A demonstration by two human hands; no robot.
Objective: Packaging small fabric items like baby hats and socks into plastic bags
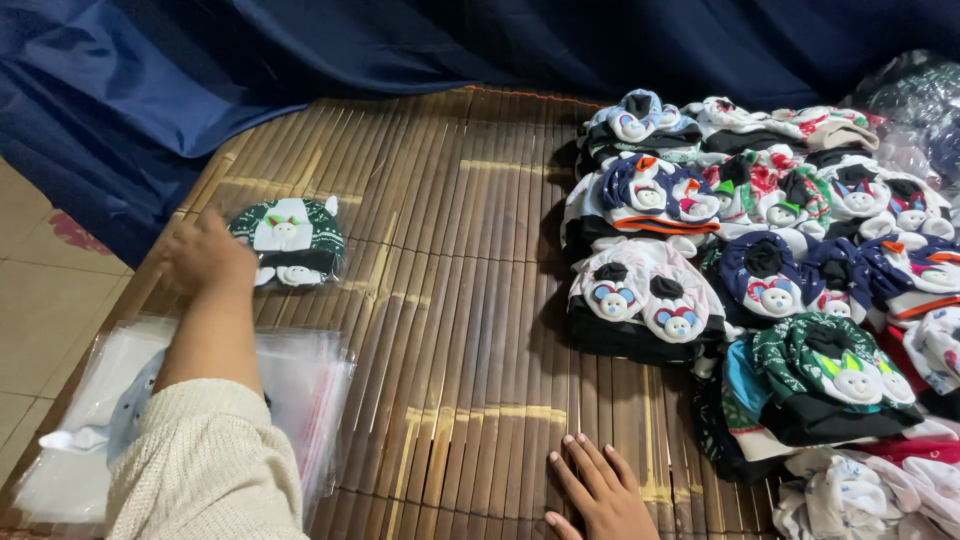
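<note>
Nearest to you, at the bottom edge of the view, your right hand point(598, 493) lies flat on the bamboo mat point(460, 300), fingers spread and loose, gripping nothing. It rests just left of the heap of small knitted hats point(760, 290), close to it but not touching any of them.

Your left hand point(205, 255) is stretched out far to the left, the cream knitted sleeve point(205, 470) running up from the lower corner. You see that hand from the back and it is blurred, so you cannot tell whether the fingers are curled or open. It sits right at the left edge of the bagged hat point(290, 240), a green and white hat with small bear faces sealed in a clear sleeve, and looks to be touching the wrapping, though the contact itself is hidden.

The bagged hat lies alone near the far left corner of the mat, immediately right of your left hand and slightly beyond it. Its long side runs roughly left to right across the slats. Your left hand is much the nearer one; your right hand is well apart from it, across bare mat.

Under your left forearm lies a stack of empty clear plastic bags point(300, 385), overhanging the mat's left edge. Dark blue cloth point(300, 60) is draped behind the mat, and pale floor tiles point(40, 300) show at the left.
</note>
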